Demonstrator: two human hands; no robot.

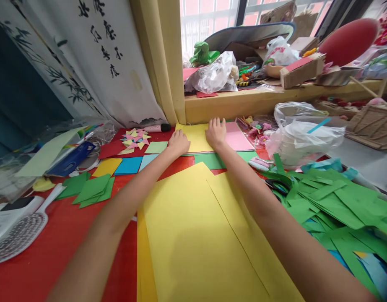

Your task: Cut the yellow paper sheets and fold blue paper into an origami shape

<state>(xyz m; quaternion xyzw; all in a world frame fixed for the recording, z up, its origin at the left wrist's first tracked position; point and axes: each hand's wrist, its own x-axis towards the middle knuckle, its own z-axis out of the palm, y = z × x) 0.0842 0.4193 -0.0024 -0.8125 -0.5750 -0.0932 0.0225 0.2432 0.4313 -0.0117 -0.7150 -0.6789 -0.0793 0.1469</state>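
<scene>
At the far side of the table, my left hand (178, 142) lies on the left part of a yellow paper sheet (198, 138), fingers bent and thumb hidden. My right hand (216, 133) rests palm down with fingers slightly apart where that sheet meets a pink paper sheet (239, 136). Green paper (209, 160) shows along their near edge. Large yellow sheets (187, 226) spread beneath my forearms, overlapping one another. Left of my left hand are small paper squares: pale green (156, 147), blue (128, 166) and orange-yellow (107, 167).
On the right lie a heap of green paper strips (341, 197), black-handled scissors (278, 186) and a plastic bag (306, 138). To the left are green squares (94, 188), a folded paper star (136, 139), a marker (157, 128) and a white perforated paddle (22, 237). A cluttered windowsill (227, 105) stands behind.
</scene>
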